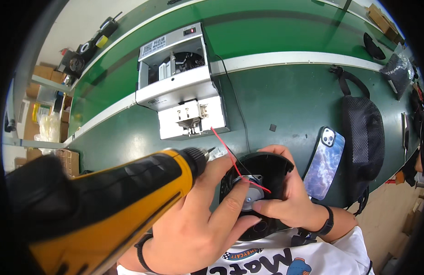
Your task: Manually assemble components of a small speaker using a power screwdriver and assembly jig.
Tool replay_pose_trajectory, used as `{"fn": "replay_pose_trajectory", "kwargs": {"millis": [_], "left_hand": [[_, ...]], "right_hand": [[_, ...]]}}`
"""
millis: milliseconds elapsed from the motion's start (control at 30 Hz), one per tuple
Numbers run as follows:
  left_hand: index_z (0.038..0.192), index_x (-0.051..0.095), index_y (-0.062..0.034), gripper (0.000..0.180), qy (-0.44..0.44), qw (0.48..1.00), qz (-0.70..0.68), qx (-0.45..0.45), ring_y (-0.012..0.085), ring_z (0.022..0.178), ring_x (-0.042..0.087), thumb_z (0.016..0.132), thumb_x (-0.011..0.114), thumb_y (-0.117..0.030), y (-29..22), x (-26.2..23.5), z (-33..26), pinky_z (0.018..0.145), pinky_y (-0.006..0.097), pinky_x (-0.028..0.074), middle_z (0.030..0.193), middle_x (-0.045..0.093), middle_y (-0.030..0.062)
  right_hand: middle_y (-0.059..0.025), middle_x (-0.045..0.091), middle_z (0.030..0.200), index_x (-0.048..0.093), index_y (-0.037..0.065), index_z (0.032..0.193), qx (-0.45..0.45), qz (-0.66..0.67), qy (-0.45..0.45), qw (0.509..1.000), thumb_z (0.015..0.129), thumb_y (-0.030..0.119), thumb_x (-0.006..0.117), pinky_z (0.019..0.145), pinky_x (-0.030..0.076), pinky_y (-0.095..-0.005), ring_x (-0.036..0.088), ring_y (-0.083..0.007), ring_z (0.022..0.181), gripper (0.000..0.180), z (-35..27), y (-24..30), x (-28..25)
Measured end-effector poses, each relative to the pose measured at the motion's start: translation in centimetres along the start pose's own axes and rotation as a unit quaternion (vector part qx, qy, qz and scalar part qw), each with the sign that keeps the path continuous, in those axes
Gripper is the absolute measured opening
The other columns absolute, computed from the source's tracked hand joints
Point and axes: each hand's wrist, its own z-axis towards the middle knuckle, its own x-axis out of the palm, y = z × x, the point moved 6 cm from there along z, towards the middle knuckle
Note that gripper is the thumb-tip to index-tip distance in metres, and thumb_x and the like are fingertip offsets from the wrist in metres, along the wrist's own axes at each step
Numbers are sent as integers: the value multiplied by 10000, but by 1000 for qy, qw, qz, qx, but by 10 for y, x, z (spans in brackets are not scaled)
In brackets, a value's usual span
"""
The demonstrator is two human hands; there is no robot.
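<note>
A black rounded plastic housing (272, 172) is held close in front of my body. Inside it sits a round speaker (251, 198) with a silver metal back. My right hand (290, 201) wraps round the housing's right side, its thumb by the speaker. The fingers of my left hand (207, 215) close on the speaker's left edge. A red wire (226, 145) and a black wire run over the speaker. A yellow and black power drill (129, 197) looms in front of my left forearm, its bit near my left fingers; what supports it is hidden.
A grey-white machine (180, 87) with an open top stands beyond my hands, its black cable (237, 98) trailing over the green bench (276, 96). On the right lie a phone in a blue marbled case (324, 165) and a black mesh bag (365, 137). Boxes (69, 160) stand at left.
</note>
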Motion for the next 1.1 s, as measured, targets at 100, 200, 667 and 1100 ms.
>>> {"fn": "replay_pose_trajectory", "kwargs": {"millis": [100, 200, 667, 1100], "left_hand": [[961, 724, -67, 460, 11, 1000, 14, 1, 363, 1019, 583, 596, 824, -329, 4, 4, 4, 816, 431, 444, 1223, 591, 191], [956, 719, -68, 469, 19, 999, 31, -18, 344, 1016, 591, 558, 826, -292, 5, 12, 3, 817, 427, 434, 1234, 594, 179], [978, 700, -2, 488, -15, 990, -130, -52, 361, 973, 668, 524, 867, -71, 18, 32, -8, 801, 393, 570, 1225, 567, 240], [1052, 686, -11, 537, 6, 990, -128, -59, 392, 1031, 640, 546, 852, -81, 17, 39, -12, 835, 425, 559, 1287, 523, 242]], "right_hand": [[-120, 525, 1193, 281, 29, 1319, 38, -28, -25, 999, 749, -13, 750, 938, 470, -300, 543, -148, 1120, 740, 1, 3, -3], [-112, 524, 1191, 297, 16, 1306, 39, -65, -25, 997, 773, -7, 748, 929, 470, -302, 544, -141, 1098, 698, -1, -1, 0], [-105, 519, 1187, 323, 3, 1287, 97, -37, -12, 995, 866, 20, 703, 938, 464, -302, 538, -125, 1092, 568, 0, -1, 3], [-118, 462, 1257, 274, 49, 1400, 99, -35, -20, 994, 852, -20, 685, 980, 437, -291, 510, -145, 1164, 688, -3, -7, 2]]}}
